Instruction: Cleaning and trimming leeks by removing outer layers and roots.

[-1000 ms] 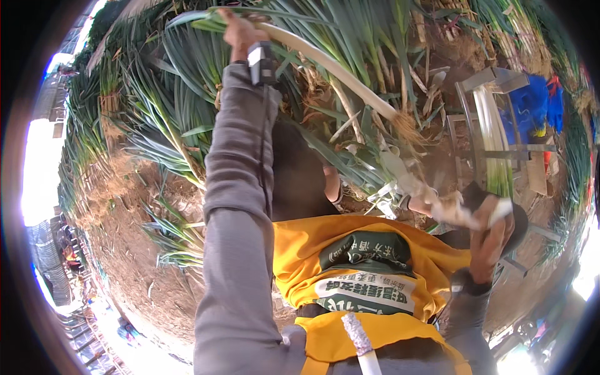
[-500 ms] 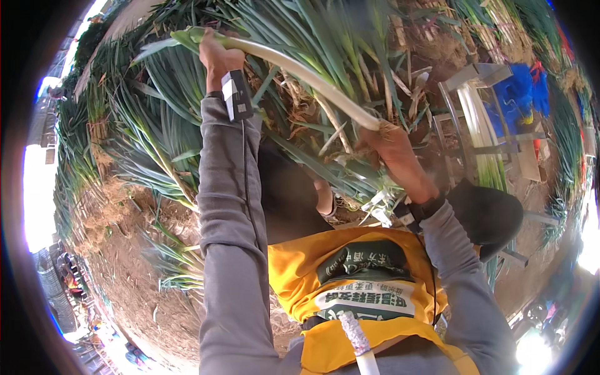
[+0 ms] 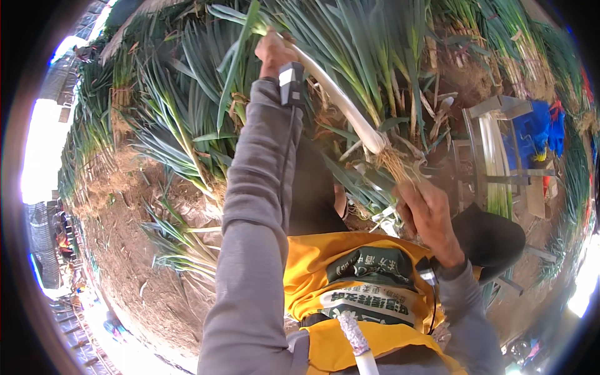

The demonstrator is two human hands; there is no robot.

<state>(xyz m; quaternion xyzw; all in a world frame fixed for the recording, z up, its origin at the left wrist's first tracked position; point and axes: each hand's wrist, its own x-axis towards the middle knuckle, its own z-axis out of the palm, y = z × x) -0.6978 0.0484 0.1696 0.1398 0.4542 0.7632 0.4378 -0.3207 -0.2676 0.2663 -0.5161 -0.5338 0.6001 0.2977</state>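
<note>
A long green onion [image 3: 340, 103] with a thick white stalk stretches slantwise in front of me. My left hand [image 3: 275, 53] is closed round its upper part, where the green leaves [image 3: 250, 25] begin. At the other end, the fingers of my right hand [image 3: 428, 215] are pinched on the stringy brown roots [image 3: 394, 162], just below the white base. Under the stalk lie loose leaves and peeled scraps [image 3: 384, 219].
Heaps of green onions [image 3: 187, 119] cover the ground ahead and to the left. A metal rack [image 3: 465, 147] on the right holds pale trimmed stalks [image 3: 494, 144], with a blue bag [image 3: 525, 144] beside it. A lit cigarette [image 3: 356, 344] shows at the lower edge.
My right hand has moved down from the stalk's base, which it covered, to the root tips, exposing the roots. The onion now slopes more steeply; the whole view has shifted somewhat.
</note>
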